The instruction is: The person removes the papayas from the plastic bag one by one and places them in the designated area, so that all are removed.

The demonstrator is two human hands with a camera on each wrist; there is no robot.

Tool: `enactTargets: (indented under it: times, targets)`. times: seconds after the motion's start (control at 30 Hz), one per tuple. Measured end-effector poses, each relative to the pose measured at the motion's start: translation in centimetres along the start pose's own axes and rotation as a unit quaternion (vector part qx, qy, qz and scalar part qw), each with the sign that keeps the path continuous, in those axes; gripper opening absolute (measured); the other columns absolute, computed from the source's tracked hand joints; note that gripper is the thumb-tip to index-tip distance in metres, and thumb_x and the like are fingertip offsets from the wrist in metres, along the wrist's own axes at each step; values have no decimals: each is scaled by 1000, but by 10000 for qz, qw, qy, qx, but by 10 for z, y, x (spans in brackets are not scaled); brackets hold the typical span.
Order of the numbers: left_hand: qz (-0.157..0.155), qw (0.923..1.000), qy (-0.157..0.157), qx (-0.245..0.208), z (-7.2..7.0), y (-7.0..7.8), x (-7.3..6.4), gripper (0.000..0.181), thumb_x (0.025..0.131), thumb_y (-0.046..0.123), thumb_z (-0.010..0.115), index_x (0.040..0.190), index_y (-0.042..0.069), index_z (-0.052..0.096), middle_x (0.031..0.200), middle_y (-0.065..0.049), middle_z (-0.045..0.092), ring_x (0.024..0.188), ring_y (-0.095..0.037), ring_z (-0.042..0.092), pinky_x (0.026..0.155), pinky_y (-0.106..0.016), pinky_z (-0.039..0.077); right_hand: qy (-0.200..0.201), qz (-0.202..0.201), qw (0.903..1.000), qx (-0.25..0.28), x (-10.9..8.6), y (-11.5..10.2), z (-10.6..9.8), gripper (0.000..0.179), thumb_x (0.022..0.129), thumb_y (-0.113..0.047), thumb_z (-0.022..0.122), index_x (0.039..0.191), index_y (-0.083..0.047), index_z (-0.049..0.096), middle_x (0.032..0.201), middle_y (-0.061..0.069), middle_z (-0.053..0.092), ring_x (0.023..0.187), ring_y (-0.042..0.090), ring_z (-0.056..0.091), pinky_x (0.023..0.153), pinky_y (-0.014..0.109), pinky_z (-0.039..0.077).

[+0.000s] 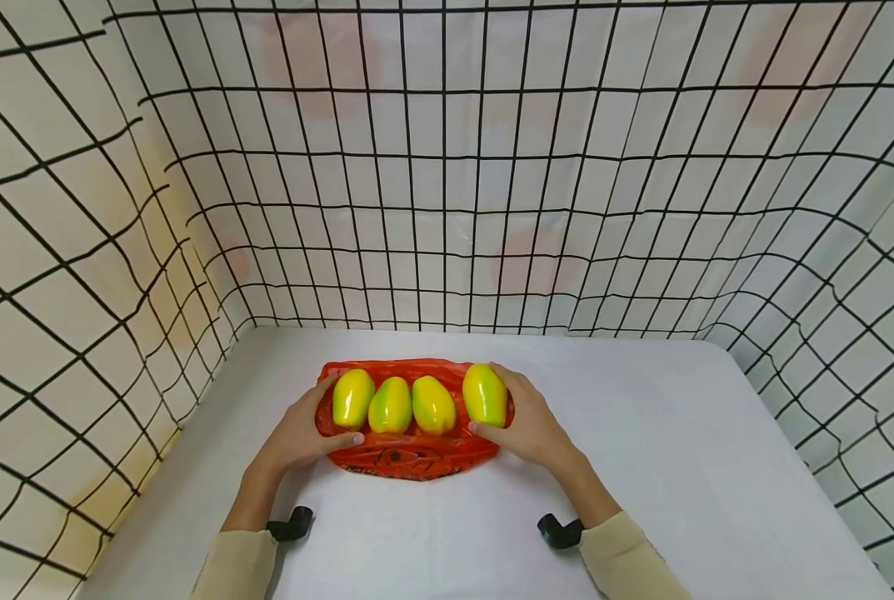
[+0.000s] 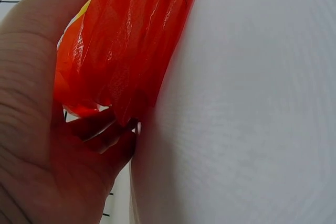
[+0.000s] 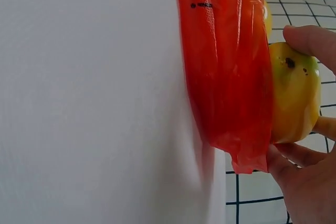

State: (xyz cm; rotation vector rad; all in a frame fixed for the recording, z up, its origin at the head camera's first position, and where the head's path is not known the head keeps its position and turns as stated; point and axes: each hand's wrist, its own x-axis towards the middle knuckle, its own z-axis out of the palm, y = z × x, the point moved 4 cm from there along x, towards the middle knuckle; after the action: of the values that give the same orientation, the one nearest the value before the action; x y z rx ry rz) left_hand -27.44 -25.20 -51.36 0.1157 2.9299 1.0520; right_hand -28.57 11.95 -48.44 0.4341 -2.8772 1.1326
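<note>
Several glossy yellow-green mangoes lie in a row on a red plastic bag [image 1: 417, 462] on the white table. My left hand [image 1: 300, 425] holds the bag's left end beside the leftmost mango [image 1: 353, 398]. Its thumb lies along the front, and in the left wrist view the fingers [image 2: 107, 132] reach behind the red plastic. At the other end my right hand [image 1: 529, 421] grips the rightmost mango [image 1: 485, 395], thumb in front and fingers behind. The right wrist view shows this mango [image 3: 295, 95] from its dark-spotted end. Two middle mangoes [image 1: 390, 406] sit between the hands, untouched.
A black wire grid [image 1: 461, 183] backed by white sheeting stands along the back and both sides. The white tabletop [image 1: 641, 450] extends around the bag. A black curved piece is at each wrist, near the beige sleeves [image 1: 630, 554].
</note>
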Motion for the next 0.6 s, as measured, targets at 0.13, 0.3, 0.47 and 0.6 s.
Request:
enactTargets:
  times: [0.13, 0.3, 0.47, 0.6]
  targets:
    - [-15, 10000, -20, 1, 1, 0, 1, 126, 66, 71, 83, 164, 17, 24, 155, -17, 46, 135, -40, 50, 100, -60, 55, 58, -47, 10000, 10, -4, 2, -9, 97, 80, -49, 83, 160, -26, 32, 153, 4, 47, 126, 25, 53, 101, 51, 56]
    - [37, 10000, 12, -29, 1, -1, 2, 124, 67, 70, 83, 164, 18, 25, 156, -16, 45, 135, -39, 49, 101, -61, 54, 128, -97, 9998, 88, -9, 2, -19, 96, 80, -48, 82, 160, -24, 34, 151, 4, 48, 117, 23, 56, 96, 46, 57]
    - [84, 9999, 84, -55, 0, -3, 2, 122, 68, 69, 84, 163, 19, 26, 158, -15, 44, 138, -39, 48, 103, -62, 53, 139, -81, 9999, 63, -12, 4, -26, 96, 81, -48, 82, 160, -25, 33, 152, 3, 48, 114, 22, 57, 95, 45, 57]
    - [72, 10000, 69, -8, 0, -3, 2, 121, 69, 68, 83, 164, 18, 26, 159, -16, 43, 139, -40, 47, 103, -62, 53, 155, -23, 9998, 88, -15, 7, -30, 96, 81, -46, 83, 160, -26, 33, 153, 2, 47, 115, 22, 58, 96, 46, 57]
